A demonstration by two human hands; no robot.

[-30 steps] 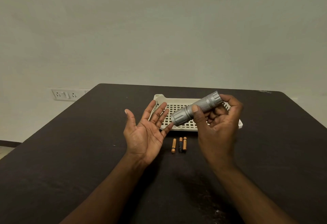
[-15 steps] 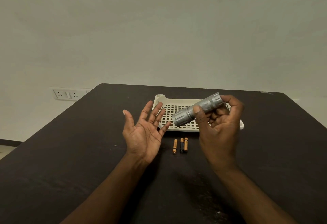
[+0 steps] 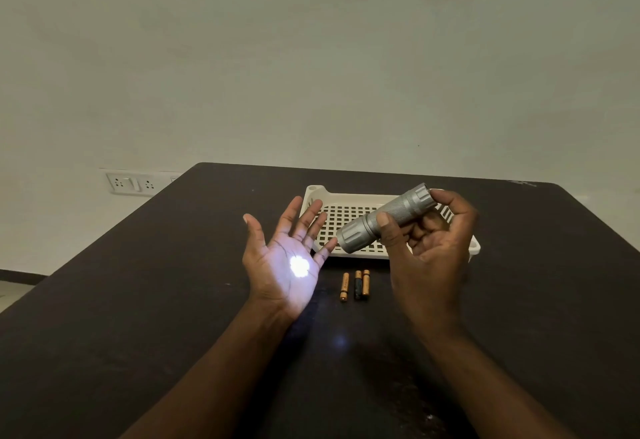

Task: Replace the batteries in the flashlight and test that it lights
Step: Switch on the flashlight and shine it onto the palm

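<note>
My right hand [image 3: 433, 248] grips a silver flashlight [image 3: 388, 218] above the table, its head pointing down and left. The flashlight is lit: a bright white spot falls on the palm of my left hand [image 3: 287, 262], which is held open, palm up, fingers spread, just left of the flashlight's head. Three small batteries [image 3: 355, 285] lie side by side on the dark table, between my two hands and in front of the tray.
A white perforated plastic tray [image 3: 346, 220] sits on the dark table [image 3: 138, 300] behind my hands. A wall socket panel [image 3: 133, 182] is on the wall at the left. The table's far edge runs just behind the tray.
The flashlight has switched on and now throws a bright spot on my left palm. Both hands have stayed nearly where they were.
</note>
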